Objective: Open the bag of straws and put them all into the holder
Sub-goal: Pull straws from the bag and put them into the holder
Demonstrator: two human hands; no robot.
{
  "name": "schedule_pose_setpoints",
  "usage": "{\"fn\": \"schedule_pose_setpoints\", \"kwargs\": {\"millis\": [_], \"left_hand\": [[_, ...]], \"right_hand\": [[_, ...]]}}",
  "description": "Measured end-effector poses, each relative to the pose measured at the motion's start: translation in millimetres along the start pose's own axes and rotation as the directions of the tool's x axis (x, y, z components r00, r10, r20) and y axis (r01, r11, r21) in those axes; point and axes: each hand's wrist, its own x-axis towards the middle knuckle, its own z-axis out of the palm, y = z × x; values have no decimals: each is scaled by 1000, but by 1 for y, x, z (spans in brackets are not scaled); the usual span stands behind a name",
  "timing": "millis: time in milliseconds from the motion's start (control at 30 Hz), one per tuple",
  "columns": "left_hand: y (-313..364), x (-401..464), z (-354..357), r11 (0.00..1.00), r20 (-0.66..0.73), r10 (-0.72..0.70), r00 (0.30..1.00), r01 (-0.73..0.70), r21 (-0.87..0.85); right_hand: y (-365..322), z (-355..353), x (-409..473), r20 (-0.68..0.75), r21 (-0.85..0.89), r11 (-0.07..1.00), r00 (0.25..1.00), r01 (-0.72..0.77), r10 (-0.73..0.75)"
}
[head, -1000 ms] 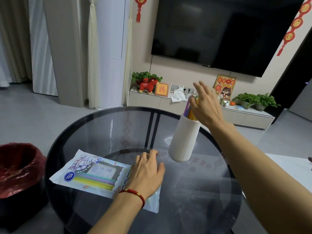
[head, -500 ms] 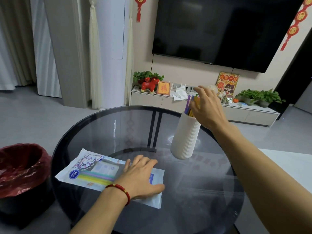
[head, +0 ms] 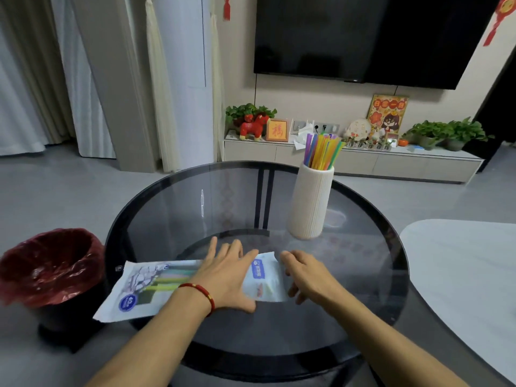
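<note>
A flat white plastic straw bag point(head: 148, 289) lies at the near left of the round glass table point(head: 363, 275), with a few green and yellow straws showing through its window. My left hand point(head: 226, 277) rests palm down on the bag's middle, fingers spread. My right hand point(head: 307, 277) sits at the bag's right end with curled fingers touching its edge; whether it pinches the bag I cannot tell. A white ribbed holder point(head: 311, 202) stands upright at the far right of the table with several coloured straws point(head: 322, 150) sticking out of it.
A bin lined with a red bag point(head: 47, 269) stands on the floor left of the table. A white tabletop point(head: 469, 275) adjoins on the right. A low TV cabinet point(head: 349, 160) with plants and ornaments runs along the far wall.
My right hand has left the straws in the holder and come down to the bag's right end. My left hand stays pressed on the bag. The view tilted down.
</note>
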Motion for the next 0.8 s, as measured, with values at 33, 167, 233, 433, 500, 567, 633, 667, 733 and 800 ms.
{"fn": "schedule_pose_setpoints", "kwargs": {"millis": [33, 167, 233, 433, 500, 567, 633, 667, 733, 800], "left_hand": [[4, -1, -1, 1000, -18, -2, 1000, 3, 6], [15, -7, -9, 996, -95, 29, 995, -21, 84], [20, -9, -14, 973, -132, 67, 989, -36, 230], [32, -12, -38, 843, -190, 183, 965, -55, 534], [34, -10, -45, 830, -197, 201, 960, -60, 555], [37, -9, -50, 799, -180, 214, 960, -66, 598], [39, -7, -49, 771, -158, 223, 962, -74, 633], [39, -7, -49, 760, -151, 225, 963, -76, 645], [35, -6, -52, 754, -168, 227, 959, -64, 654], [29, -7, -57, 760, -198, 220, 955, -41, 648]], "right_hand": [[2, 4, -1, 17, 45, 999, 1000, -20, 19], [6, 12, -1, 82, 194, 975, 992, -106, 91], [8, 16, -1, 126, 291, 946, 986, -143, 110], [18, 10, 1, 283, 616, 736, 951, -281, 126], [22, 8, 3, 329, 662, 679, 937, -318, 118], [23, 9, 3, 327, 676, 668, 939, -311, 106], [24, 11, 3, 312, 660, 697, 946, -280, 85], [25, 13, 3, 307, 651, 709, 948, -272, 81], [25, 15, 5, 315, 646, 712, 946, -273, 77], [22, 13, 6, 367, 638, 713, 929, -290, 50]]}}
